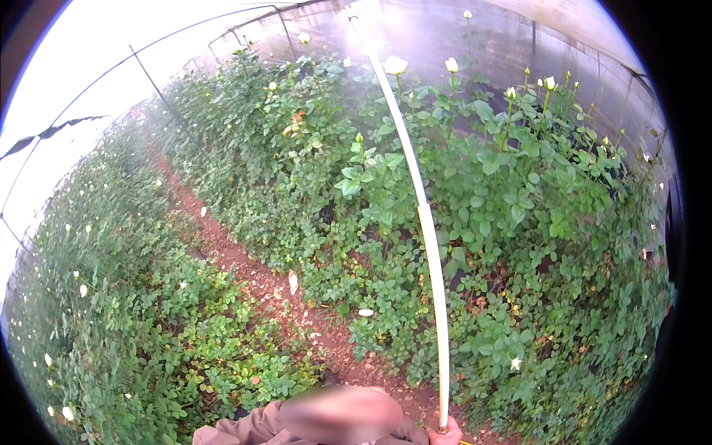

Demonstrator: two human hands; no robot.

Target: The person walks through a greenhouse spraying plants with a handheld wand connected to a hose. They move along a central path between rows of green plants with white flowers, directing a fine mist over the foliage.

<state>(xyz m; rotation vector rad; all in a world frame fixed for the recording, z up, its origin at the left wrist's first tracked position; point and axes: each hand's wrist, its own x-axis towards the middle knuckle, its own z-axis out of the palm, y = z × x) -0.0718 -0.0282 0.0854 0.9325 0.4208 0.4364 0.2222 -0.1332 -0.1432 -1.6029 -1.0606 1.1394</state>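
My right hand (445, 431) is closed around the lower end of a long white spray lance (436, 278), at a brass-coloured fitting (443, 429). A bit of yellow hose (466, 443) shows beside the hand. The lance rises over the rose bushes (489, 183) and looks bent by the lens; a thicker lower tube meets a thinner upper one. Pale mist (367, 39) hangs around its nozzle (350, 14) at the top. White rose blooms (395, 65) stand near the mist. My left hand is out of view; only a brown sleeve (239, 427) shows at the bottom.
A narrow reddish soil path (222, 245) with fallen petals runs from my feet to the far left, between dense rose rows (111, 267). Plastic greenhouse sheeting (589, 72) stands behind the right row. A thin slanting pole (161, 94) rises at upper left.
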